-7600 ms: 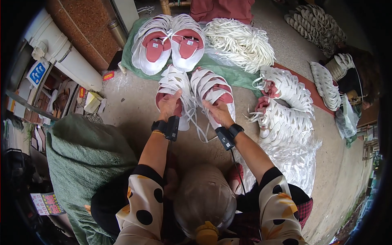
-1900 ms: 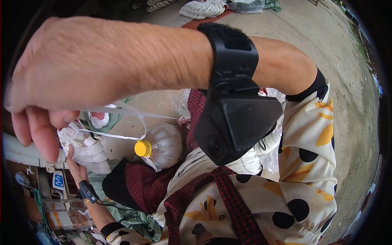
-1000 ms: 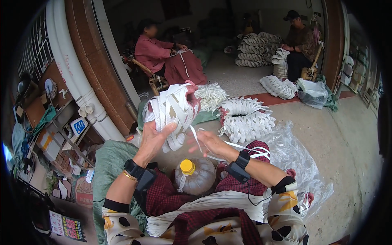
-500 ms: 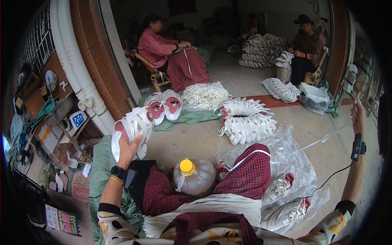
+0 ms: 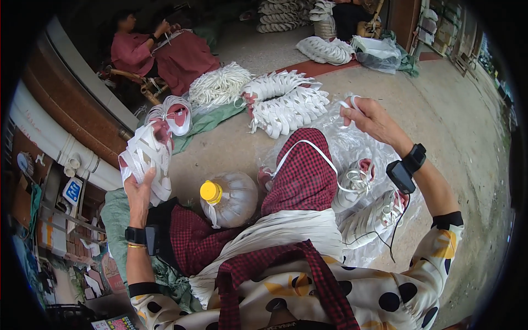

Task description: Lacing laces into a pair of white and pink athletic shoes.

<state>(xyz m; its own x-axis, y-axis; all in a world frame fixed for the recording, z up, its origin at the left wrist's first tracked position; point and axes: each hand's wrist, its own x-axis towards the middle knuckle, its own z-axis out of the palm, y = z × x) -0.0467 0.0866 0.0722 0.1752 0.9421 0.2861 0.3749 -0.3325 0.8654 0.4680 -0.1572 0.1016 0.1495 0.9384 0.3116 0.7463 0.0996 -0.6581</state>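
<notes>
My left hand point(image 5: 137, 192) is closed around a white shoe upper point(image 5: 151, 159) with pink lining and laces, held out at the left. Pinched in my right hand point(image 5: 366, 118), raised at the right over clear plastic sheeting, is a white shoelace point(image 5: 345, 113) that shows as a short loop; where the rest of it runs is hard to make out. Across my lap in a checked apron point(image 5: 300, 181) lies a thick bundle of white laces point(image 5: 269, 236). One white strap curves over my knee. Beside that knee, on the right, sit white laced shoes point(image 5: 355, 184) with pink linings.
A big clear bottle with a yellow cap point(image 5: 211, 192) stands between my legs. Ahead are a lace pile point(image 5: 220, 82) on green sacking and rows of white uppers point(image 5: 289, 110). Further back a co-worker in pink point(image 5: 132, 49) sits handling a white strip. Shelves stand at left.
My right hand has come in from the far right toward the middle, and the stretched lace has gone slack. My view has turned right and downward. My left hand still grips the upper.
</notes>
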